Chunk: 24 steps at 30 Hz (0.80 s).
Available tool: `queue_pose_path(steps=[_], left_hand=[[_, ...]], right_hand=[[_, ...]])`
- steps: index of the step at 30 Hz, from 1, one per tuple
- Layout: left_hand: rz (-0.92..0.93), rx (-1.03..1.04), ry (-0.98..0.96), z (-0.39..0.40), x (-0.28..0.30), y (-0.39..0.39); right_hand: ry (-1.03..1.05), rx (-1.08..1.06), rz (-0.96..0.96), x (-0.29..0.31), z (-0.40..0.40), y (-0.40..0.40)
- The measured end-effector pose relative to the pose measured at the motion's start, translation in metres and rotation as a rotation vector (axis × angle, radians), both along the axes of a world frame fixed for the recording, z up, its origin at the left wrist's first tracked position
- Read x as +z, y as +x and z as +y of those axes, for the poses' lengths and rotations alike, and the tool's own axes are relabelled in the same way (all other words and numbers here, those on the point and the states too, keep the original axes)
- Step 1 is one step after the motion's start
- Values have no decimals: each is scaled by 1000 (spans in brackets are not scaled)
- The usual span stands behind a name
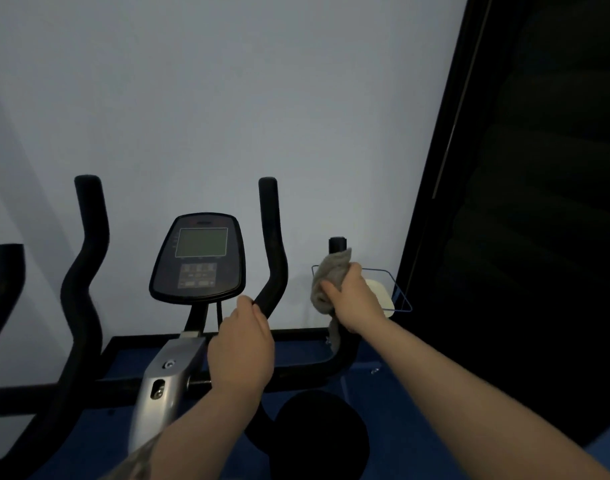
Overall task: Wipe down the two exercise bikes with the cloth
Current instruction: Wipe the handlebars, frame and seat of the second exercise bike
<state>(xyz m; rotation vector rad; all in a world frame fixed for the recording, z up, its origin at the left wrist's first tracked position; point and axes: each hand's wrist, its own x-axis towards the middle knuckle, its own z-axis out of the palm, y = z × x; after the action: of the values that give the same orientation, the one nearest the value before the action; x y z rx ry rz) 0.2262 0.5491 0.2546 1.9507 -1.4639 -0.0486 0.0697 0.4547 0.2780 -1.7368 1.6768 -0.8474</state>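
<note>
Left hand (242, 344): nearest to the camera, fingers curled around the bend of the inner handlebar (274, 251) of the exercise bike (171, 372).
Right hand (353, 299): grips the cloth (329, 275) and presses it around the outer handlebar (338, 244), just under its black tip.
Cloth: grey-beige, crumpled, one end hangs down below the hand.
Console (198, 258): between the two inner bars, screen dark, tilted toward the person.
Edges: dark door frame (435, 188) near on the right; pale wall (227, 98) behind, with open room above the bars.
Second bike (5, 271): only a handlebar at the left edge.
Wire rack (398, 289): just behind the right hand.
</note>
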Motion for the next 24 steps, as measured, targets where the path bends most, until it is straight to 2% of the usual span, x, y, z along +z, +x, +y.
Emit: queue_pose_path(steps=[3,5,6,10,12,13,15,17,19,21,24], left_hand=[[-17,10,9,-3,-5,1],[-2,6,8,-2,-4,1],[-1,6,8,-2,-4,1],[-31,1,28,-2,-2,1],[-46,-2,54,-2,-2,2],[-36,-1,52,-2,-2,2],[-52,-9,58,-1,-1,1],[-55,6,59,-1,-1,1],[-46,7,41,0,0,0],[-62,4,44,0,0,-1],[-61,14,79,0,1,0]], right_hand=[[-22,-1,-52,24,-27,3],[-141,-4,-197,25,-30,11],[-215,-1,-210,19,-28,13],[-453,90,195,9,-33,7],[-369,170,358,32,-49,4],[-296,173,315,43,-55,2],[-167,144,13,53,-55,-2],[-94,24,-258,35,-36,4],[-99,-47,-217,7,-13,9],[-21,-11,-161,3,-15,5],[112,60,-291,20,-28,-3]])
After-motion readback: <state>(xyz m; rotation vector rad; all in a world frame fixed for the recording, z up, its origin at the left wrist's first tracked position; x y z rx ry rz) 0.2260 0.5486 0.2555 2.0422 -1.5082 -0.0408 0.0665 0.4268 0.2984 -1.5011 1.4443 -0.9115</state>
